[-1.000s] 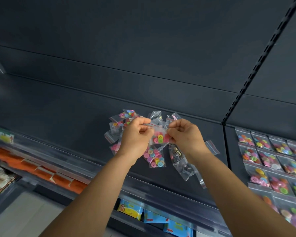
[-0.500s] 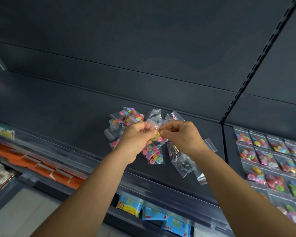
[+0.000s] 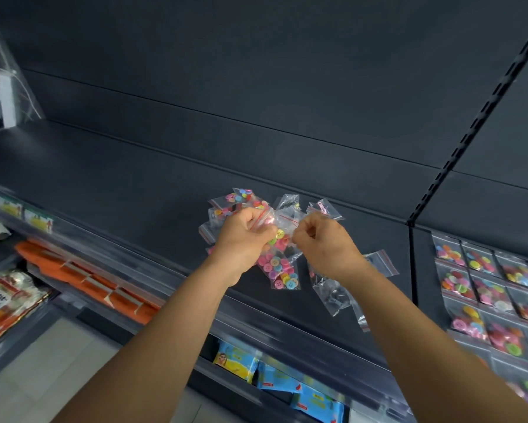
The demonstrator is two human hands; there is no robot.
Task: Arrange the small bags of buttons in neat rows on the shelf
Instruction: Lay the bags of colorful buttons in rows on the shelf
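Both hands hold one small clear bag of buttons (image 3: 282, 232) between them: the left hand (image 3: 245, 238) has its fingers curled round the bag's left edge, and the right hand (image 3: 323, 244) pinches its right edge with curled fingers. The bag hangs above a loose pile of button bags (image 3: 279, 271) lying on the dark shelf (image 3: 134, 184), near the shelf's right end. Some bags in the pile hold bright multicoloured buttons; others, near the right wrist, hold darker contents that cannot be made out. On the neighbouring shelf section (image 3: 421, 270) to the right, past a slotted upright (image 3: 470, 126), rows of button bags (image 3: 494, 288) lie flat, edge to edge. Below the shelf's clear front rail, orange packets (image 3: 82, 274) sit at the left and blue packets (image 3: 275, 374) nearer the centre.
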